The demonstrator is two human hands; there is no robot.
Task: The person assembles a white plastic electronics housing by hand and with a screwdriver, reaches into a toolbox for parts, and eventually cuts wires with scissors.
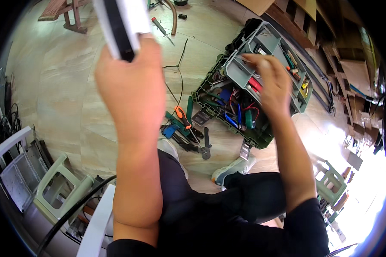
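Nearest, at eleven o'clock in the view, a long white-and-black straight-edged object [116, 32] was held by the raised left hand [131, 85], whose grip was closed about its near end; its far end was cut off by the picture's edge. At two o'clock, the right hand [271, 81] was held over a grey plastic compartment tray [240, 73]. Its grip was narrow, with the fingers bent and slightly blurred, and whether anything small was pinched there could not be told.

Lower down, a dark grey tool with a rounded head [206, 143] was seen on the pale tiled floor [85, 85], just off centre toward five o'clock, and an orange-and-black-handled tool [182, 115] just off centre toward eleven. At two o'clock, blue-handled tools [230, 120] and thin red wire were contained in the dark green plastic toolbox [260, 144] beneath the tray.

Farther off, a red-and-green-handled screwdriver [159, 28] was placed between eleven and twelve o'clock, beside a curved brown tube [174, 19]. A reddish-brown wooden stand [75, 19] was seen between ten and eleven.
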